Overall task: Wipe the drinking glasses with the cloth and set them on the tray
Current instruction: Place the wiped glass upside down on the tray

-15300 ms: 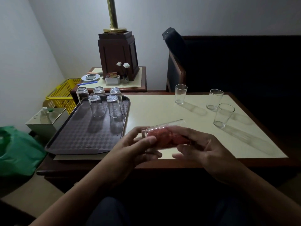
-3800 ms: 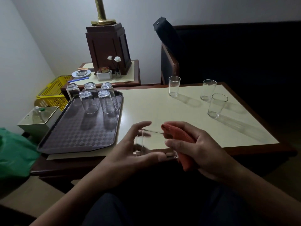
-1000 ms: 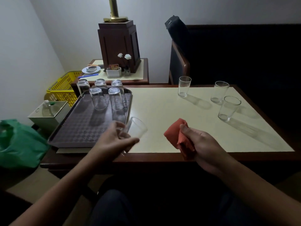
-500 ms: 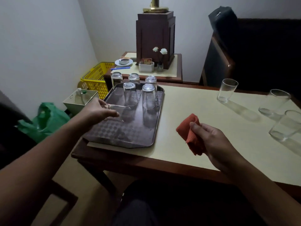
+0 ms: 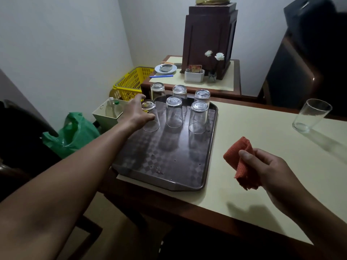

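A dark tray (image 5: 169,166) lies on the left end of the cream table (image 5: 262,128). Several clear glasses (image 5: 174,115) stand upside down in two rows at its far end. My left hand (image 5: 136,113) reaches over the tray's left edge, with thumb and fingers round the leftmost front glass (image 5: 151,122). That glass stands upside down on the tray. My right hand (image 5: 268,171) hovers above the table to the right of the tray and grips a bunched orange cloth (image 5: 242,160). One upright glass (image 5: 309,115) stands on the table at the far right.
A side table behind the tray carries a dark wooden lamp base (image 5: 208,40), a saucer (image 5: 165,68) and a small white holder (image 5: 194,76). A yellow basket (image 5: 131,81), a white box with bottles (image 5: 109,111) and a green bag (image 5: 75,132) sit on the floor at left. A dark chair (image 5: 300,72) stands behind the table.
My left hand has carried the glass further over the tray, turned it upside down and stood it at the left of the front row. My right hand keeps hold of the cloth.
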The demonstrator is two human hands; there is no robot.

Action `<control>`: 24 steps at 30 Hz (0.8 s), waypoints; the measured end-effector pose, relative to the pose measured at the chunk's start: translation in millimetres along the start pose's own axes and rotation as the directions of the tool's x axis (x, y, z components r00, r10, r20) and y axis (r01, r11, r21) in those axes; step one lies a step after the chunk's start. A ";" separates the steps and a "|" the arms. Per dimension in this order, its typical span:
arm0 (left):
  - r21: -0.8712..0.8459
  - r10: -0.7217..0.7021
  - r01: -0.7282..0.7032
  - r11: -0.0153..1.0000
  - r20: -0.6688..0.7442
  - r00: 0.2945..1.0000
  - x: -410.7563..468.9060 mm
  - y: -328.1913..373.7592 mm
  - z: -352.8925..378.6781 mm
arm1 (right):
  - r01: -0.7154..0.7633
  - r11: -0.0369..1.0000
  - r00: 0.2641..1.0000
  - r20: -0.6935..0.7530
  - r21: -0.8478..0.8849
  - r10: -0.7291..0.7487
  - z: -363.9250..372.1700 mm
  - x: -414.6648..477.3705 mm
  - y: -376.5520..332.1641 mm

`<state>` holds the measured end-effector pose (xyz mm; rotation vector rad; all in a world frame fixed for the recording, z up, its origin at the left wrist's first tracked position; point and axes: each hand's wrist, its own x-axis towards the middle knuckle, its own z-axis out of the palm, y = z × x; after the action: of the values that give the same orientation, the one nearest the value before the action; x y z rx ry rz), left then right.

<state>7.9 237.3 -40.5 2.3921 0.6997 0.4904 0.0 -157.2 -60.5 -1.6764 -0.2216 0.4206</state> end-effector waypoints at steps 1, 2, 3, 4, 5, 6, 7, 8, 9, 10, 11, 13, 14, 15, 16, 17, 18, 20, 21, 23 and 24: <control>-0.005 -0.010 0.010 1.000 -0.006 1.000 6.1 -2.3 1.7 | 0.000 1.000 1.000 -0.003 0.001 0.000 -0.4 2.8 0.6; -0.009 -0.015 0.015 1.000 -0.013 1.000 12.0 -4.5 3.6 | -0.001 1.000 1.000 -0.005 0.002 0.001 -1.0 5.4 1.0; -0.016 -0.023 0.023 1.000 -0.017 1.000 17.2 -6.0 4.7 | -0.002 1.000 1.000 -0.006 -0.001 0.002 -1.6 7.9 1.4; -0.022 -0.023 0.022 1.000 -0.018 1.000 20.0 -5.0 4.9 | -0.005 1.000 1.000 -0.007 -0.005 0.005 -2.2 10.4 1.6; -0.030 -0.016 0.016 0.999 -0.014 1.000 22.3 -3.6 5.3 | -0.007 1.000 1.000 -0.008 -0.007 0.007 -3.0 12.5 2.2; -0.035 -0.008 0.008 0.999 -0.006 1.000 24.8 -2.7 6.5 | -0.007 1.000 1.000 -0.010 -0.005 0.007 -3.6 14.3 2.7; -0.035 -0.006 0.006 0.999 0.005 1.000 27.3 -1.9 7.9 | -0.007 1.000 1.000 -0.010 -0.002 0.007 -3.9 15.5 3.0; -0.028 0.000 0.000 1.000 0.010 1.000 30.0 -1.8 9.7 | -0.008 1.000 1.000 -0.009 0.002 0.008 -3.9 16.3 3.4; -0.017 0.004 -0.004 1.000 0.017 1.000 32.1 -1.8 10.5 | -0.007 1.000 1.000 -0.007 0.006 0.007 -4.1 17.1 3.8; -0.006 0.010 -0.010 1.000 0.020 1.000 33.2 -2.0 11.1 | -0.007 1.000 1.000 -0.005 0.009 0.007 -4.4 17.4 4.2; -0.003 0.008 -0.008 1.000 0.023 1.000 32.6 -2.6 11.0 | -0.006 1.000 1.000 -0.001 0.009 0.006 -4.7 17.5 4.3; -0.001 -0.003 0.003 1.000 0.002 1.000 26.6 -4.2 10.8 | -0.010 1.000 1.000 0.005 0.011 0.010 -6.4 16.9 5.2; -0.004 -0.003 0.003 1.000 -0.034 0.999 20.9 -4.2 11.8 | -0.014 1.000 1.000 0.001 0.012 0.014 -8.0 16.7 5.9; -0.007 0.010 -0.011 1.000 -0.084 0.996 13.1 -2.9 13.4 | -0.020 1.000 1.000 -0.008 0.015 0.021 -10.7 16.2 6.7; -0.011 0.039 -0.041 0.999 -0.142 0.989 3.2 0.0 15.5 | -0.029 0.999 0.999 -0.019 0.021 0.029 -14.9 15.5 7.5; -0.017 0.074 -0.079 0.997 -0.195 0.978 -8.3 5.1 17.6 | -0.036 0.999 0.999 -0.024 0.026 0.036 -20.1 14.4 8.0; -0.024 0.112 -0.120 0.992 -0.228 0.967 -21.1 11.9 20.1 | -0.040 0.999 0.999 -0.021 0.028 0.041 -26.1 13.2 8.2; -0.041 0.195 -0.210 0.977 -0.233 0.953 -46.3 29.4 26.1 | -0.051 0.998 0.998 -0.027 0.024 0.052 -40.3 7.8 6.5; -0.047 0.242 -0.257 0.965 -0.212 0.947 -58.1 39.9 30.4 | -0.056 0.998 0.998 -0.041 0.030 0.057 -48.5 3.1 5.5; -0.072 0.336 -0.348 0.935 -0.142 0.931 -80.8 64.2 42.7 | -0.039 0.998 0.996 -0.082 0.054 0.043 -65.2 -8.1 3.9; -0.096 0.373 -0.381 0.920 -0.088 0.924 -91.7 78.8 50.6 | -0.023 0.998 0.993 -0.112 0.065 0.030 -73.7 -14.0 3.9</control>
<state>-11.5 107.7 -45.3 2.4164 0.2241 0.7529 16.2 -230.4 -54.7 -1.6361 -0.1019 0.3480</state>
